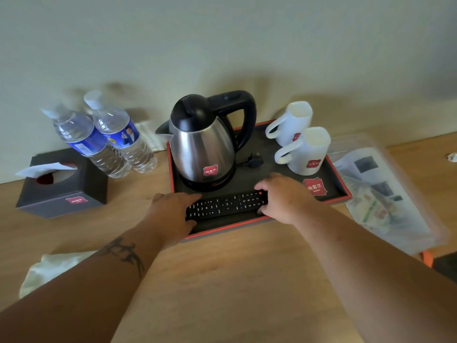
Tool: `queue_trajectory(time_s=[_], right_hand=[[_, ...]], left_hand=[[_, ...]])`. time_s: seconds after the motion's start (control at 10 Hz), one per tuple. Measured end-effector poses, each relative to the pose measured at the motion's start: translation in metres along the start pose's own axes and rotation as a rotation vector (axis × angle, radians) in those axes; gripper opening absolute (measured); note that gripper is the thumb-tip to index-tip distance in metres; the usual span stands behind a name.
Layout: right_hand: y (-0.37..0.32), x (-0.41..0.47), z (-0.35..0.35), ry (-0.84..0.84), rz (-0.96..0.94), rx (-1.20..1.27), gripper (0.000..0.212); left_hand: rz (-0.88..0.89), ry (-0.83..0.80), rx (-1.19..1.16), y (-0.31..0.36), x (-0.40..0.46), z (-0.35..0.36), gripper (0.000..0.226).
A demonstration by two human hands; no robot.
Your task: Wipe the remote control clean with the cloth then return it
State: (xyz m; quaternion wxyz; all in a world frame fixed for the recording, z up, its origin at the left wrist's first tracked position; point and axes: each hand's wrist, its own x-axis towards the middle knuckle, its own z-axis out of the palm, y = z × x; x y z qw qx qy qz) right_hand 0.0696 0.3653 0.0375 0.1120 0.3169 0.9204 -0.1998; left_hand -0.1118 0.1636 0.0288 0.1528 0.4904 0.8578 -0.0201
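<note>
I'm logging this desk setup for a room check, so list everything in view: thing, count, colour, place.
remote control: 1, black, front of tray, held at both ends
tray: 1, dark with red rim, desk centre
kettle: 1, steel and black, on tray, left part
mugs: 2, white, upside down, on tray, right part
water bottles: 2, clear with blue labels, left of tray
tissue box: 1, dark, far left
cloth: 1, pale, near left desk edge
plastic-covered leaflets: several, right of tray
desk: 1, wooden
left hand: grip on remote's left end
right hand: grip on remote's right end
</note>
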Motion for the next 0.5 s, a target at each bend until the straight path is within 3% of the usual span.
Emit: queue_trajectory(time_s=[0.3, 0.5], right_hand=[[0.0035, 0.0043, 0.0055, -0.030, 0.072, 0.092, 0.070], [0.0028, -0.0028, 0.0013, -0.023, 0.113, 0.213, 0.092]], left_hand=[[0.014, -0.003, 0.015, -0.0057, 0.0039, 0.0038, 0.077], [0.018, 0.042, -0.115, -0.0056, -0.0050, 0.0054, 0.083]])
